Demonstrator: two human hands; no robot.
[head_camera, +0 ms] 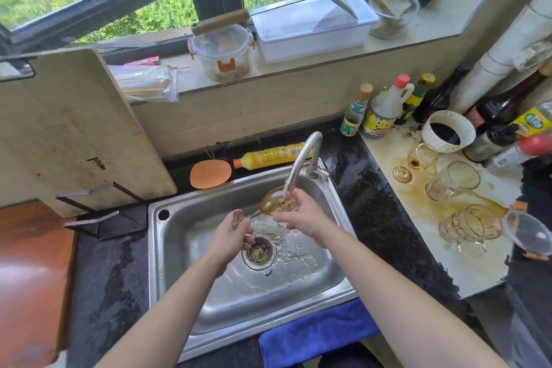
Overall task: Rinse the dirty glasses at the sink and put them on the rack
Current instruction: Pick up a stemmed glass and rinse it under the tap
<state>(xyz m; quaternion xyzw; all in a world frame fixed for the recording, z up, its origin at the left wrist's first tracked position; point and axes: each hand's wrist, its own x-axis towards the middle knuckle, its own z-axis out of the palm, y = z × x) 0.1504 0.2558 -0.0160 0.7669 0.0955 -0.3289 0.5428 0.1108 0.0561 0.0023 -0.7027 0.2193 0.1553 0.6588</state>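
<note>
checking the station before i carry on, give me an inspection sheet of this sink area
surface: dark counter looks wet; pale mat stained with brown spills
job's things: held stem glass under the running faucet over the sink; small stem glass, clear glass and amber mug lie on the mat; black rack holds no glasses
clutter: sauce bottles, white bowl, yellow bottle, orange pad, blue cloth, cutting board
hands: left hand grips the held glass's foot; right hand holds its bowl
cables: nothing seen
surroundings: window sill with a clear tub and white box; greenery outside
</note>
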